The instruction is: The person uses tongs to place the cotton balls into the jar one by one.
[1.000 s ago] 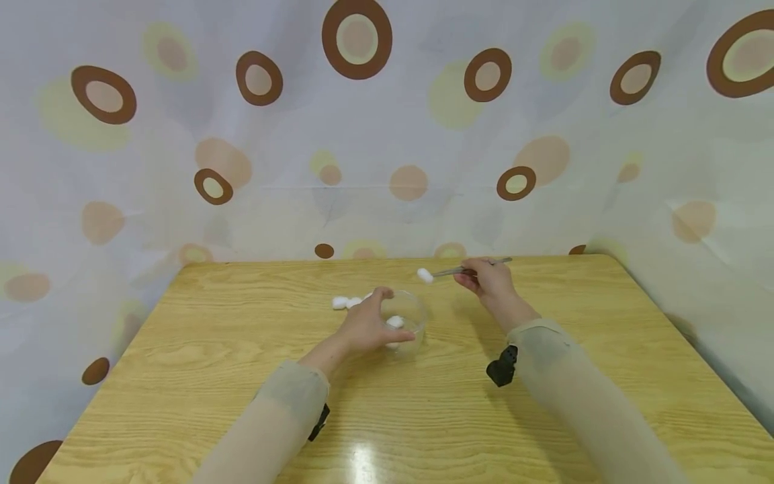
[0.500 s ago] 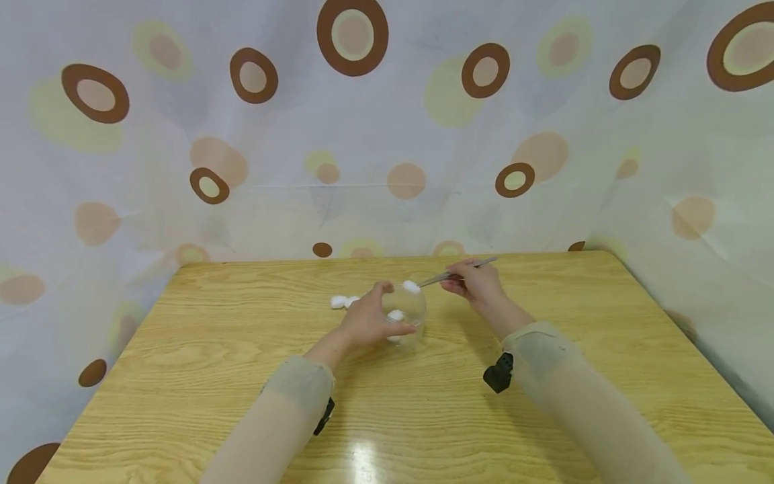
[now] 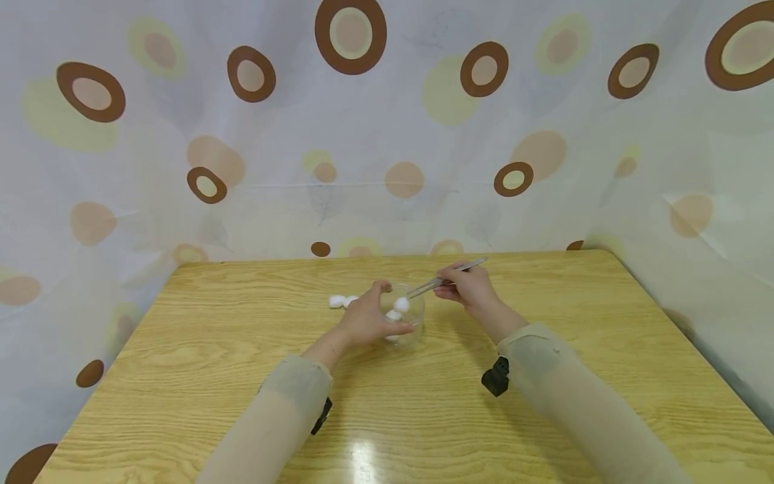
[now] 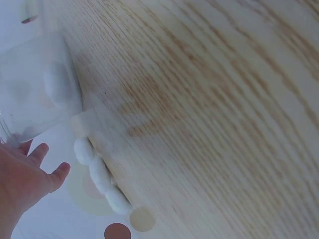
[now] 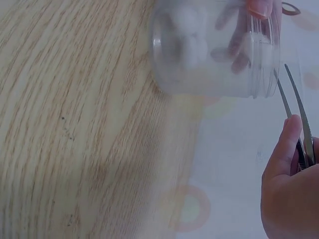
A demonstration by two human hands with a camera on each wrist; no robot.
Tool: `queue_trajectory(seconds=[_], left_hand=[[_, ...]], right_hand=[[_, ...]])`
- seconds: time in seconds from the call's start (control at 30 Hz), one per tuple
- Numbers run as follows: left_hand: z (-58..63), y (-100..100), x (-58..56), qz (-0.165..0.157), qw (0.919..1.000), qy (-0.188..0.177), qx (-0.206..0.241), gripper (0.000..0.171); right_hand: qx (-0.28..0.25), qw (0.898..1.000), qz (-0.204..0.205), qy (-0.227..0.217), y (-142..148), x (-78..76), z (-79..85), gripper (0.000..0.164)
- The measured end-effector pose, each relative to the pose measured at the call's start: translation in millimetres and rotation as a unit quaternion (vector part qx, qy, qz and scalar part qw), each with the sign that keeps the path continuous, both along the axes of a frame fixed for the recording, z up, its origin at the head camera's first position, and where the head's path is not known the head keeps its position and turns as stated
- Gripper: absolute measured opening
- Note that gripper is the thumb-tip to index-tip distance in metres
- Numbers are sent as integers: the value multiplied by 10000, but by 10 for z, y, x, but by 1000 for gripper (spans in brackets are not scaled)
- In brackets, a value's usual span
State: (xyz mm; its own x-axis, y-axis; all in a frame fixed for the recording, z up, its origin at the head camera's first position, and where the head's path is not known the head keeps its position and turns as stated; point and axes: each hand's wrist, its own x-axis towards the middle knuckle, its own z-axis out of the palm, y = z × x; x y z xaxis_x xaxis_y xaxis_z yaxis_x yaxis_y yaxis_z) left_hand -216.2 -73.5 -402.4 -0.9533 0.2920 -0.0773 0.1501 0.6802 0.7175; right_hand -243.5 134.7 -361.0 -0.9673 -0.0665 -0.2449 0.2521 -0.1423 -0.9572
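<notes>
A clear plastic jar point(image 3: 416, 329) stands on the table with white cotton balls inside. My left hand point(image 3: 367, 320) holds it near the rim, thumb on the near side and a finger on the far side. In the left wrist view, other fingers of that hand stick out past the jar. Metal tweezers point(image 3: 431, 286) are pinched in my right hand point(image 3: 474, 289), right of the jar, their tips over its mouth. The right wrist view shows the tweezer tips spread apart. Just below the tips, a cotton ball point(image 3: 402, 304) is within the jar, above another cotton ball point(image 3: 394, 314).
Left of the jar, several cotton balls point(image 4: 100, 174) lie in a row on the wooden table point(image 3: 242, 376), partly behind my left hand in the head view. A patterned cloth point(image 3: 363, 134) hangs behind the table and along its sides.
My right hand has moved left and the tweezers have carried a cotton ball from right of the jar to its mouth. The tips have parted and the ball is lower, inside the jar.
</notes>
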Motion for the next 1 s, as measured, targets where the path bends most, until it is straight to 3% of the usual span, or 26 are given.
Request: queue_trajectory(seconds=[0.33, 0.6, 0.8, 1.0], left_hand=[[12, -69, 28, 105, 9998, -143, -24, 98], [3, -309, 138, 197, 9996, -134, 159, 96], [7, -552, 234, 312, 9990, -133, 295, 91], [-27, -693, 277, 333, 9991, -88, 259, 93]], right_hand=[[-17, 10000, -86, 29, -29, -5, 28, 16], [-439, 9980, -446, -69, -57, -48, 29, 17], [-110, 9983, -571, 73, -193, -122, -76, 4], [417, 9965, -708, 123, -360, -187, -227, 7]])
